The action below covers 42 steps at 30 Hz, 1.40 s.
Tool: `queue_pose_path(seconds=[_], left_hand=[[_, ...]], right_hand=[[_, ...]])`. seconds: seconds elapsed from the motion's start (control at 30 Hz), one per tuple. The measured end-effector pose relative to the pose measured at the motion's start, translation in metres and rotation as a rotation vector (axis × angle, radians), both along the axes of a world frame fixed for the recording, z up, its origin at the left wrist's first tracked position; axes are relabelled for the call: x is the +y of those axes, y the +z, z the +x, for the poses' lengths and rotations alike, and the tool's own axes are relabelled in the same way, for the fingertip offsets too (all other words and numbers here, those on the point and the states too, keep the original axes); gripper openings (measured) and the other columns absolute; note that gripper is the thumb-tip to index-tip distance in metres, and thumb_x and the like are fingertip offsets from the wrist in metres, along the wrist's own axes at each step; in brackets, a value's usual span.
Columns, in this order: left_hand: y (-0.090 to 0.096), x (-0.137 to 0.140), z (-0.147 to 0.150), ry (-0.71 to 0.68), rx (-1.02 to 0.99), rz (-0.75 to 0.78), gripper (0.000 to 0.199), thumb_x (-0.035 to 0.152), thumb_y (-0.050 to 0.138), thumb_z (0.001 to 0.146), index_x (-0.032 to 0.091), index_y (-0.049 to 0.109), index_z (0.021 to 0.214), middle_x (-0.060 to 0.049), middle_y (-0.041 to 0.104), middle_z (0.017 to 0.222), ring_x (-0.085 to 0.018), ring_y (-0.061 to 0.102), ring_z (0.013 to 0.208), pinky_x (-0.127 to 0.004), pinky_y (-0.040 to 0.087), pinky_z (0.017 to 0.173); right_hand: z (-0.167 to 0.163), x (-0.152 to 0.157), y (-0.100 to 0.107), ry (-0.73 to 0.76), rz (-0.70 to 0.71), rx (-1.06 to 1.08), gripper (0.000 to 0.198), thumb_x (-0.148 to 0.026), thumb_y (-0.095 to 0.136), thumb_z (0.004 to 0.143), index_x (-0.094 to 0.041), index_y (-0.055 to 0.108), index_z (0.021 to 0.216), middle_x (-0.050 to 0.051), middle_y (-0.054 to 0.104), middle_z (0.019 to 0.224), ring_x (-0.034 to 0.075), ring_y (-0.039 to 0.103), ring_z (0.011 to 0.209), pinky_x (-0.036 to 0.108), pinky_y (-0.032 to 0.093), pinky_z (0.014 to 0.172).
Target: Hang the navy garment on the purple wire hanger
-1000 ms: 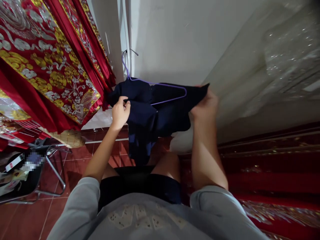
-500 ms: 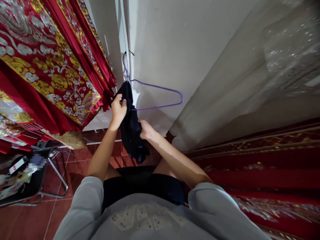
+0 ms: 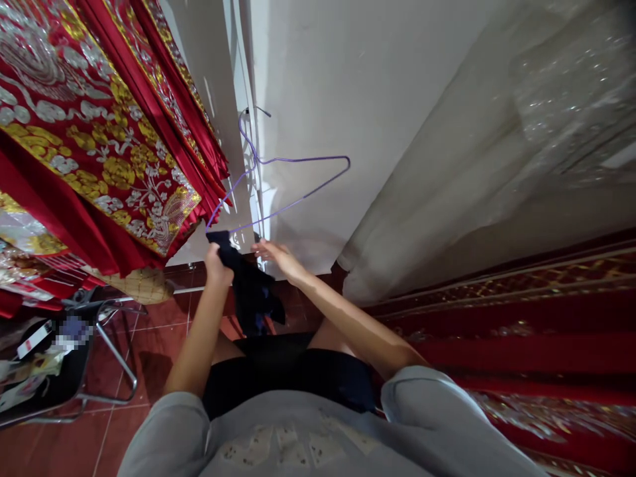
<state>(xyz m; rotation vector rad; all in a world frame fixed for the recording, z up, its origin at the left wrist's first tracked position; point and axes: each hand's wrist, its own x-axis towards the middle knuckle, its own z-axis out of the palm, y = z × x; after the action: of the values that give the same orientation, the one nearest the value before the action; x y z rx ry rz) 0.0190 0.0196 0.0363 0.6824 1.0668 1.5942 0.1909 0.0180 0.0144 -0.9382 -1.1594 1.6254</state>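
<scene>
The grip of the left hand (image 3: 219, 266) holds a bunched dark garment (image 3: 248, 288), hanging left of the frame's centre. Just beside it, the right hand (image 3: 281, 258) is loosely extended. Above is a purple hanger (image 3: 308, 159); embroidered red cloth (image 3: 119, 169) fills the upper left.

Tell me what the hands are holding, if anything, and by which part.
The left hand grips the dark garment near its upper end, by the purple hanger's lower corner. Whether the right hand grips anything cannot be told.
</scene>
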Motion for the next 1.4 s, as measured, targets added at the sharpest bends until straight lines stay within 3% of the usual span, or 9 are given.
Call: queue_pose_path(seconds=[0.17,0.27,0.5,0.6,0.7,0.83,0.97,1.23,1.4], left_hand=[[0.002,-0.049,0.025,-0.250,0.993,0.193,0.011,0.020,0.064,0.077,0.017,0.063,0.066,-0.001,0.063,0.063,-0.016,0.056,0.061,-0.027,0.039,0.063],[0.019,-0.058,0.020,-0.151,1.322,0.204,0.020,0.020,0.065,0.077,0.018,0.058,0.059,-0.001,0.056,0.056,-0.014,0.048,0.056,-0.028,0.032,0.059],[0.011,-0.054,0.004,-0.037,1.063,0.395,0.029,0.031,0.070,0.082,0.020,0.058,0.106,-0.006,0.064,0.105,-0.021,0.061,0.100,-0.033,0.048,0.093],[-0.007,-0.053,-0.005,-0.325,0.874,0.426,0.043,0.034,0.061,0.091,0.022,0.051,0.132,-0.011,0.058,0.136,-0.025,0.055,0.130,-0.040,0.043,0.111],[-0.023,-0.057,-0.011,-0.692,0.811,0.318,0.034,0.042,0.058,0.096,0.019,0.062,0.122,-0.009,0.068,0.121,-0.026,0.063,0.117,-0.039,0.048,0.104],[-0.035,-0.064,-0.015,-0.856,0.947,0.183,0.034,0.048,0.066,0.092,0.015,0.070,0.096,-0.004,0.072,0.090,-0.021,0.066,0.082,-0.029,0.052,0.077],[-0.029,-0.067,-0.025,-0.729,1.034,0.173,0.031,0.048,0.065,0.093,0.018,0.074,0.091,-0.003,0.073,0.080,-0.020,0.065,0.071,-0.027,0.048,0.066],[-0.009,-0.066,-0.086,-0.489,1.049,0.010,0.029,0.026,0.084,0.070,0.023,0.063,0.051,0.001,0.056,0.048,-0.016,0.047,0.042,-0.025,0.032,0.050],[0.040,-0.047,-0.090,-0.318,1.084,0.131,0.017,0.013,0.075,0.076,0.019,0.068,0.062,-0.005,0.063,0.071,-0.018,0.059,0.070,-0.026,0.046,0.082]], right_hand=[[-0.004,-0.013,0.017,0.231,0.082,0.003,0.050,-0.067,0.072,0.080,-0.020,0.073,0.095,0.007,0.074,0.099,0.022,0.066,0.095,0.038,0.050,0.097],[0.002,-0.017,0.026,0.285,0.210,-0.031,0.044,-0.053,0.083,0.074,-0.021,0.072,0.103,0.005,0.073,0.105,0.022,0.065,0.101,0.038,0.049,0.098],[0.020,-0.011,0.043,0.389,0.313,-0.271,0.038,-0.043,0.083,0.071,-0.015,0.070,0.093,0.001,0.066,0.082,0.016,0.058,0.077,0.029,0.045,0.072],[0.029,-0.012,0.052,0.482,0.456,-0.403,0.019,-0.030,0.074,0.074,-0.014,0.069,0.084,-0.002,0.061,0.073,0.012,0.052,0.068,0.027,0.040,0.065],[0.041,-0.011,0.071,0.378,0.621,-0.427,0.010,-0.018,0.062,0.075,-0.015,0.068,0.081,-0.002,0.063,0.075,0.012,0.056,0.072,0.028,0.043,0.071],[0.054,0.012,0.090,0.058,0.768,-0.403,0.032,-0.011,0.057,0.072,-0.018,0.071,0.100,0.004,0.070,0.104,0.019,0.065,0.100,0.033,0.049,0.093],[0.052,0.054,0.066,-0.146,0.610,-0.456,0.050,-0.014,0.061,0.071,-0.020,0.068,0.120,0.008,0.064,0.134,0.025,0.058,0.126,0.040,0.041,0.115],[0.054,0.054,0.023,-0.225,0.602,-0.782,0.009,-0.019,0.053,0.072,-0.022,0.061,0.069,0.004,0.062,0.070,0.021,0.058,0.074,0.033,0.046,0.077],[0.070,0.038,0.035,-0.239,0.604,-0.611,0.015,-0.030,0.052,0.074,-0.021,0.051,0.062,0.001,0.051,0.060,0.016,0.048,0.062,0.030,0.039,0.064]])
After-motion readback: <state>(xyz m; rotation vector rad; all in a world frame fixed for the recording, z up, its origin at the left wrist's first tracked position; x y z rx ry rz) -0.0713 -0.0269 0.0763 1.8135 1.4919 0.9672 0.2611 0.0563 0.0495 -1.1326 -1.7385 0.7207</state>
